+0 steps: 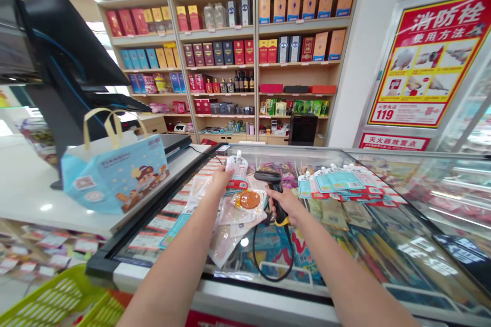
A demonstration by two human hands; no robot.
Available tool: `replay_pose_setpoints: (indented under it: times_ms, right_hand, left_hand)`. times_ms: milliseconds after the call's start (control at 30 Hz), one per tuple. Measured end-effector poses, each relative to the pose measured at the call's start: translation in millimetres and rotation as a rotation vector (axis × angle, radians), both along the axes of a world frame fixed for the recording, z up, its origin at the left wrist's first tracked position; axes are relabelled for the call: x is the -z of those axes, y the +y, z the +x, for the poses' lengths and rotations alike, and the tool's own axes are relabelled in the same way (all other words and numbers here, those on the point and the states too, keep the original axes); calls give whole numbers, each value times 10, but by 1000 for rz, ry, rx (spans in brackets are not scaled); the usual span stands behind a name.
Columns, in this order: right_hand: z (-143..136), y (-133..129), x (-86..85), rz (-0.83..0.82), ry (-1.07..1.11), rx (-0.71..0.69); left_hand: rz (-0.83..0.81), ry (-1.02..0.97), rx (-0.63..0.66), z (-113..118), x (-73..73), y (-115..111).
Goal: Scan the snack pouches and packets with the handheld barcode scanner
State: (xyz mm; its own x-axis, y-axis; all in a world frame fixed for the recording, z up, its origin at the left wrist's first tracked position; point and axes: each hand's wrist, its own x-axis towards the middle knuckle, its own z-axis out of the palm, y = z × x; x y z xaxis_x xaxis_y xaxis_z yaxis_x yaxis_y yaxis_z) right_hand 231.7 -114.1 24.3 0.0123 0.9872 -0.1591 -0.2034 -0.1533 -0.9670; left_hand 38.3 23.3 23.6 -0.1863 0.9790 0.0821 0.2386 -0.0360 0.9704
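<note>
My right hand (pixel 282 204) is wrapped round the handle of a black barcode scanner (pixel 268 178), whose cable loops down over the freezer's glass top. My left hand (pixel 221 179) pinches a white spouted pouch (pixel 237 163) with a red and blue lower part, just left of the scanner head. Below the pouch lies a clear packet with an orange round item (pixel 248 199), on top of other transparent packets (pixel 226 237). To the right, several blue and white spouted pouches (pixel 337 181) are spread in an overlapping pile.
A blue carrier bag (pixel 115 171) stands on the white counter (pixel 23 199) at left, beside a black checkout terminal (pixel 72 41). A green basket (pixel 57 299) is at the lower left. Shelves of boxes (pixel 218 33) line the back wall. More packages show through the glass.
</note>
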Motion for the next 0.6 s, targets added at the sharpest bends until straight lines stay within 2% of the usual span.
replay_pose_setpoints:
  times_ms: [67,167,367,600]
  right_hand:
    - [-17,-4,-25,31,19,-6]
    - [-63,3,-53,73,24,-16]
    - [-120,53,-31,92,-15,-22]
    - [-77,46,18,9,-91,-13]
  left_hand:
    - [35,-247,25,70,24,10]
    - [96,-413,49,165,80,61]
    - [205,-513,49,234,238,176]
    - [290,-561,45,120,285,279]
